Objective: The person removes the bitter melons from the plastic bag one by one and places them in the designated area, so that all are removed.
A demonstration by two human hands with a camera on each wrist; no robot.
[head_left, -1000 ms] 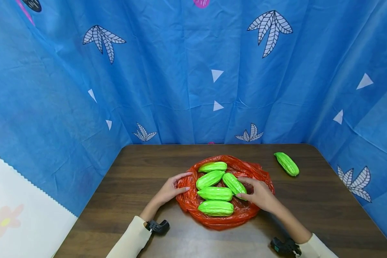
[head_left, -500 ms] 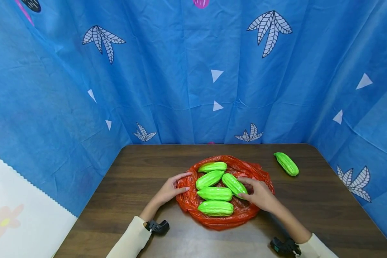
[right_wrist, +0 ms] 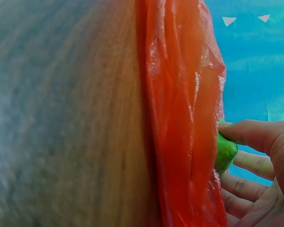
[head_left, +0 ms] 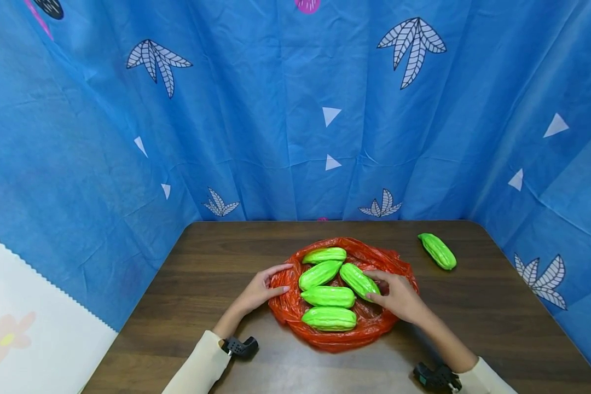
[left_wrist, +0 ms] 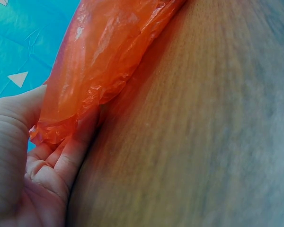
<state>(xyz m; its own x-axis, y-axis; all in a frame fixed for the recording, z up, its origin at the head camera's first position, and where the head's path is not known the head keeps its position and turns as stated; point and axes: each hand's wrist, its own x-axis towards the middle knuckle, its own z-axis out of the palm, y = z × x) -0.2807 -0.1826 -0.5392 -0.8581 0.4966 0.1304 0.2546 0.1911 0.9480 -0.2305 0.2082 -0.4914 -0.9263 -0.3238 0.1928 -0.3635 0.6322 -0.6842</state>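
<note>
Left hand (head_left: pixel 258 290): thumb and fingers curled over the near-left edge of the red bag (head_left: pixel 335 343), plastic pinched between them; left wrist view shows the film running between thumb and fingertips.

Right hand (head_left: pixel 398 295): fingers gripping the held gourd (head_left: pixel 358 280), thumb on the near side, index on the far side. That gourd lies slanted in the bag, its far end pointing away from the right fingers.

Four more green gourds sit in the bag between the two sets of fingers: far gourd (head_left: pixel 324 255), slanted gourd (head_left: pixel 320 274) next to it, middle gourd (head_left: pixel 329 296), near gourd (head_left: pixel 329 318) closest to the person. Bag mouth faces up, rim crumpled all round.

Loose gourd (head_left: pixel 437 250) rests directly on the worktop (head_left: pixel 216 257), beyond and right of the right fingers, well apart from the bag.

Bag wall blocks most of the right wrist view, so can't really tell if the held gourd touches the bag bottom.

Blue curtain (head_left: pixel 295 109) hangs behind, past both hands.
</note>
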